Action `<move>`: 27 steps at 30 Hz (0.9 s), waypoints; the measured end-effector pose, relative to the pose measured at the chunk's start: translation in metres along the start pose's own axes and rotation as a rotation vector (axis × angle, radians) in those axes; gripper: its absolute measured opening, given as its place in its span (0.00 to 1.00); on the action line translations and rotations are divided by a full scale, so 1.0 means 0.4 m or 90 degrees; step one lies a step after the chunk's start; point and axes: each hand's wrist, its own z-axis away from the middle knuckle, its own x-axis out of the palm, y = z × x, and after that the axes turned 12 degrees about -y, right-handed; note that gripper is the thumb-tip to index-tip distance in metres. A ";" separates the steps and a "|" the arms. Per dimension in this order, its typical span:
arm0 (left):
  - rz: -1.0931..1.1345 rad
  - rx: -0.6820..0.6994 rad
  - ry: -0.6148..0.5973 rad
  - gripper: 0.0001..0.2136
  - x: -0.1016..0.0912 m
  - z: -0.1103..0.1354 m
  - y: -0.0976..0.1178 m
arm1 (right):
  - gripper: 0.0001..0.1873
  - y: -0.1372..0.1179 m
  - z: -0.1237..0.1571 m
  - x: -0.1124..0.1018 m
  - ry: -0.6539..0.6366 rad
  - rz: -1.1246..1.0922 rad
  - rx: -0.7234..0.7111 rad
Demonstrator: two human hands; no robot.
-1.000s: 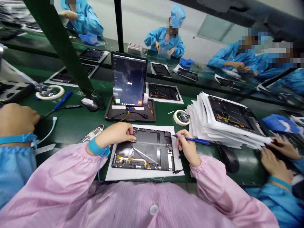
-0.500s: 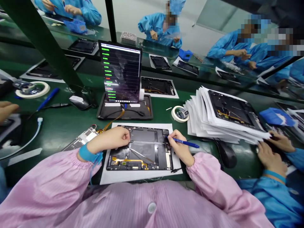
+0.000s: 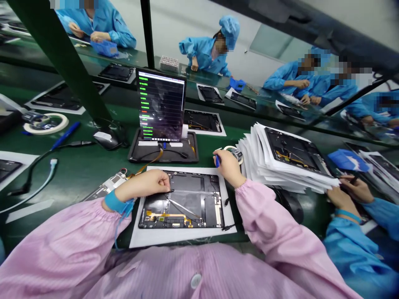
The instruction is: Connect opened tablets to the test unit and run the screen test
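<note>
An open tablet (image 3: 181, 201) with its back off lies flat on a white sheet of paper (image 3: 183, 234) on the green table (image 3: 87, 166), right in front of the person in the pink coat. The left hand (image 3: 149, 185) rests on the top left corner of the tablet. It is curled into a loose fist, and its fingertips press down on the end of a thin strip of tape (image 3: 191, 192) that runs across the tablet.

The right hand (image 3: 227, 165) is off the tablet, just past its top right corner. It is closed around a blue pen (image 3: 217, 160), and only a bit of the pen shows. This hand is right beside a roll of tape (image 3: 233, 153).

Behind the tablet, a screen (image 3: 161, 106) stands up in a black tray (image 3: 163, 151). It shows rows of green words. To the right is a tall stack of paper sheets (image 3: 280, 166) with another open tablet on top. A co-worker's hands in blue sleeves (image 3: 349, 195) are at the far side of that stack. A black mouse (image 3: 107, 139) sits to the left of the tray.
</note>
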 end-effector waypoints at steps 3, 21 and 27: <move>0.012 0.002 0.026 0.10 -0.003 -0.005 -0.013 | 0.21 0.012 -0.049 -0.004 0.034 0.084 0.054; 0.151 0.104 0.380 0.16 -0.029 0.000 0.013 | 0.10 -0.103 0.017 0.022 -0.118 -0.020 -0.077; 0.425 0.196 0.602 0.17 -0.048 0.021 0.029 | 0.12 -0.115 -0.007 0.096 -0.118 -0.187 -0.111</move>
